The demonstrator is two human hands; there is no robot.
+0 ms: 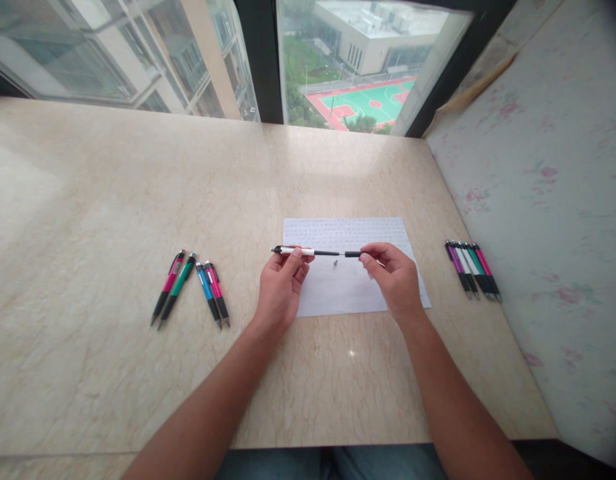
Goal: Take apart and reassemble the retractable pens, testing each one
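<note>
Above the paper (345, 293), my left hand (284, 280) is closed around the white barrel of a ballpoint pen (307, 252), which lies level with its black clip end to the left. A thin dark refill or inner stem (328, 253) runs out of the barrel to the right. Its end meets a black rubber grip sleeve (353, 254), pinched at the far end by the fingers of my right hand (392, 273). A small grey pen tip (335, 263) rests on the paper just below the stem. The sheet has handwritten lines on its upper part.
Two pens, pink (173, 277) and green (181, 287), lie at the left, with a blue pen (208, 293) and another pink pen (217, 290) beside them. Several pens (471, 270) line up near the papered wall (548, 220). A window (348, 67) borders the stone surface at the back.
</note>
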